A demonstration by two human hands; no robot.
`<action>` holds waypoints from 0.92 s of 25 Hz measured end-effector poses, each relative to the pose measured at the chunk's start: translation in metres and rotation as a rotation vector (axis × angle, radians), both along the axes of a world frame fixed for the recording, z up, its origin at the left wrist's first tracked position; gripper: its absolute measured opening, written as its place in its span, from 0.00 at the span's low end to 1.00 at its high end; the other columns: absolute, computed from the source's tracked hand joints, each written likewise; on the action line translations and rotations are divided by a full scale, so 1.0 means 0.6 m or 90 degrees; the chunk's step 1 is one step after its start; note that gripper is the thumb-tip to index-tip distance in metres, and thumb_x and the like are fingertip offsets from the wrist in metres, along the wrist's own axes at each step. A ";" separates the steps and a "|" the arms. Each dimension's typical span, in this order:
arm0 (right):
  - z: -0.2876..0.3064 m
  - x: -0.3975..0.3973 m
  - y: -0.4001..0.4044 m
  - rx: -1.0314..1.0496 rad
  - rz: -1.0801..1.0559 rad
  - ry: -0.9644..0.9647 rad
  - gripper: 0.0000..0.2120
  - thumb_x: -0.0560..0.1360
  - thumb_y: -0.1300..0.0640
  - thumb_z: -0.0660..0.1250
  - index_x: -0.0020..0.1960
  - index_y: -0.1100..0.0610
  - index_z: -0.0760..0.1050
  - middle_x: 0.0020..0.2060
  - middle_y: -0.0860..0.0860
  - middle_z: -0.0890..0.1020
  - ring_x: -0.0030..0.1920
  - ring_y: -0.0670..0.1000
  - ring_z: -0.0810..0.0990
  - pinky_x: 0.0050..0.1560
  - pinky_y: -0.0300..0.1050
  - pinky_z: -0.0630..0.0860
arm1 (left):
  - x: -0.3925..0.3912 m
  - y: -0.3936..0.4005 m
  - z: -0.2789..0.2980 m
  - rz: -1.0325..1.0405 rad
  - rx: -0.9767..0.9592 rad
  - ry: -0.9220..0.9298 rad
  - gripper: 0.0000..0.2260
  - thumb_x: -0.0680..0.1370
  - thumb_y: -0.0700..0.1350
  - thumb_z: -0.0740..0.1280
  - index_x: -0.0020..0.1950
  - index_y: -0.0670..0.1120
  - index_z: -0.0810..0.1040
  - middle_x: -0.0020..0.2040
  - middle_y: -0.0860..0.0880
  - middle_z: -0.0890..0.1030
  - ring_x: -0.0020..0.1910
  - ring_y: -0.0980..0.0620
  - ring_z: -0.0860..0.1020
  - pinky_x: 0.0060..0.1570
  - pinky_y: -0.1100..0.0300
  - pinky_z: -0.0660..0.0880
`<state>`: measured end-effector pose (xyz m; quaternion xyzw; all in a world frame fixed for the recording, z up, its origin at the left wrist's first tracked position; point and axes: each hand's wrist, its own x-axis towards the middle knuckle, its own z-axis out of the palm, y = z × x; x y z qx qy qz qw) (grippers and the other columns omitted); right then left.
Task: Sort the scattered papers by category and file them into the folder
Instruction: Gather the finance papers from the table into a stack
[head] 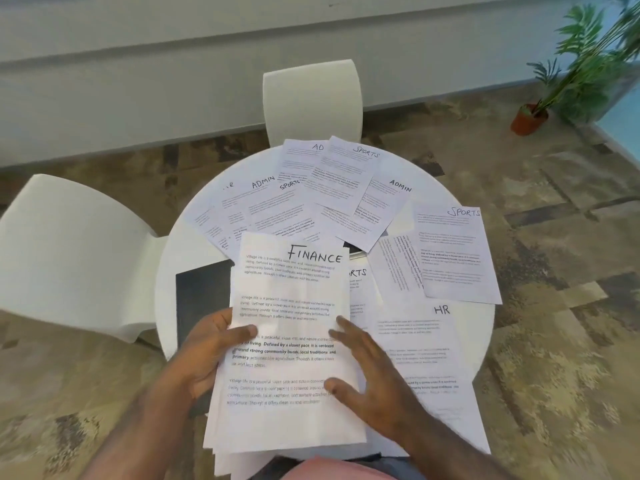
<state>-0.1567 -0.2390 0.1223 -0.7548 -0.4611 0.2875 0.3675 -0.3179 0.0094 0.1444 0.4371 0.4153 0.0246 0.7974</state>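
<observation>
I hold a stack of printed sheets topped by one marked FINANCE [294,306] over the near edge of the round white table [194,251]. My left hand [207,348] grips the stack's left edge, thumb on top. My right hand [367,375] rests on the stack's right edge with fingers spread and straight. Loose sheets cover the table: an HR sheet [422,341] at the near right, SPORTS sheets [453,254] [346,171] on the right and at the back, ADMIN sheets [384,209] [256,195] further back. A dark folder [201,296] lies at the left, partly under the stack.
Two white chairs stand by the table, one at the left [76,254] and one at the far side [311,102]. A potted plant [568,81] stands on the patterned carpet at the far right. A grey wall runs along the back.
</observation>
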 end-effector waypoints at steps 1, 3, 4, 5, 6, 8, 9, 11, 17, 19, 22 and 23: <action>0.009 0.014 0.017 -0.001 -0.092 0.109 0.36 0.71 0.34 0.69 0.75 0.37 0.58 0.77 0.35 0.57 0.75 0.36 0.56 0.73 0.40 0.58 | 0.000 0.007 0.020 -0.021 0.011 -0.029 0.20 0.68 0.35 0.76 0.60 0.36 0.80 0.60 0.31 0.81 0.57 0.29 0.80 0.52 0.36 0.79; 0.026 0.050 0.049 0.014 -0.187 0.299 0.48 0.66 0.39 0.77 0.77 0.40 0.53 0.76 0.40 0.63 0.74 0.40 0.62 0.69 0.35 0.64 | 0.005 0.017 0.055 -0.060 0.030 -0.075 0.23 0.67 0.37 0.76 0.61 0.36 0.79 0.61 0.31 0.80 0.58 0.28 0.79 0.53 0.35 0.79; 0.033 0.067 0.063 0.032 -0.177 0.380 0.50 0.64 0.42 0.79 0.78 0.43 0.54 0.74 0.42 0.67 0.73 0.41 0.67 0.65 0.33 0.68 | 0.009 0.020 0.070 -0.074 0.043 -0.097 0.24 0.67 0.37 0.76 0.62 0.36 0.79 0.61 0.31 0.80 0.57 0.28 0.79 0.53 0.36 0.79; 0.039 0.081 0.075 0.058 -0.150 0.468 0.50 0.64 0.43 0.80 0.78 0.46 0.56 0.72 0.44 0.72 0.70 0.44 0.72 0.63 0.35 0.72 | 0.014 0.022 0.082 -0.083 0.054 -0.115 0.24 0.67 0.37 0.76 0.62 0.36 0.79 0.61 0.31 0.80 0.57 0.28 0.80 0.53 0.37 0.79; 0.047 0.092 0.083 0.074 -0.126 0.560 0.50 0.63 0.44 0.81 0.77 0.49 0.59 0.69 0.48 0.76 0.68 0.49 0.75 0.62 0.41 0.76 | 0.019 0.022 0.091 -0.090 0.066 -0.128 0.24 0.67 0.37 0.75 0.63 0.36 0.79 0.61 0.31 0.80 0.57 0.28 0.80 0.53 0.37 0.79; 0.059 0.111 0.089 0.088 -0.073 0.743 0.46 0.62 0.46 0.82 0.74 0.56 0.66 0.67 0.55 0.78 0.66 0.57 0.77 0.63 0.53 0.77 | 0.030 0.023 0.102 -0.100 0.083 -0.148 0.24 0.67 0.36 0.75 0.63 0.36 0.78 0.62 0.31 0.79 0.58 0.29 0.79 0.55 0.36 0.78; 0.060 0.119 0.090 0.094 -0.053 0.807 0.44 0.62 0.48 0.83 0.72 0.58 0.69 0.66 0.58 0.78 0.66 0.59 0.77 0.63 0.56 0.76 | 0.035 0.022 0.104 -0.106 0.084 -0.156 0.24 0.68 0.36 0.74 0.63 0.36 0.78 0.62 0.31 0.79 0.58 0.29 0.79 0.55 0.36 0.78; 0.054 0.129 0.089 0.096 -0.055 0.878 0.43 0.60 0.50 0.84 0.70 0.60 0.72 0.67 0.61 0.77 0.67 0.62 0.75 0.66 0.60 0.73 | 0.044 0.019 0.104 -0.117 0.076 -0.177 0.22 0.68 0.35 0.74 0.63 0.37 0.79 0.62 0.32 0.80 0.58 0.30 0.80 0.54 0.38 0.79; 0.034 0.137 0.075 0.036 -0.113 0.758 0.24 0.70 0.63 0.74 0.65 0.58 0.77 0.63 0.59 0.81 0.63 0.60 0.80 0.61 0.56 0.78 | 0.071 0.027 0.083 -0.106 0.244 -0.132 0.30 0.70 0.36 0.75 0.68 0.58 0.73 0.62 0.46 0.83 0.60 0.41 0.82 0.52 0.47 0.81; 0.035 0.138 0.073 0.009 -0.170 0.631 0.20 0.72 0.63 0.74 0.63 0.56 0.78 0.58 0.54 0.84 0.59 0.56 0.83 0.52 0.50 0.81 | 0.082 0.028 0.062 -0.071 0.280 -0.109 0.42 0.71 0.34 0.74 0.74 0.66 0.62 0.60 0.49 0.84 0.58 0.44 0.83 0.53 0.46 0.81; 0.038 0.144 0.070 0.051 -0.231 0.538 0.16 0.73 0.63 0.73 0.60 0.57 0.80 0.54 0.53 0.86 0.55 0.55 0.84 0.49 0.45 0.81 | 0.098 0.026 0.030 -0.044 0.235 -0.129 0.44 0.72 0.31 0.73 0.79 0.59 0.56 0.61 0.45 0.84 0.58 0.43 0.83 0.54 0.45 0.80; 0.039 0.146 0.069 0.062 -0.243 0.514 0.16 0.73 0.63 0.73 0.60 0.58 0.80 0.53 0.53 0.86 0.55 0.55 0.85 0.51 0.47 0.81 | 0.103 0.026 0.026 -0.035 0.198 -0.140 0.38 0.71 0.31 0.74 0.76 0.53 0.64 0.62 0.43 0.83 0.58 0.42 0.83 0.53 0.45 0.81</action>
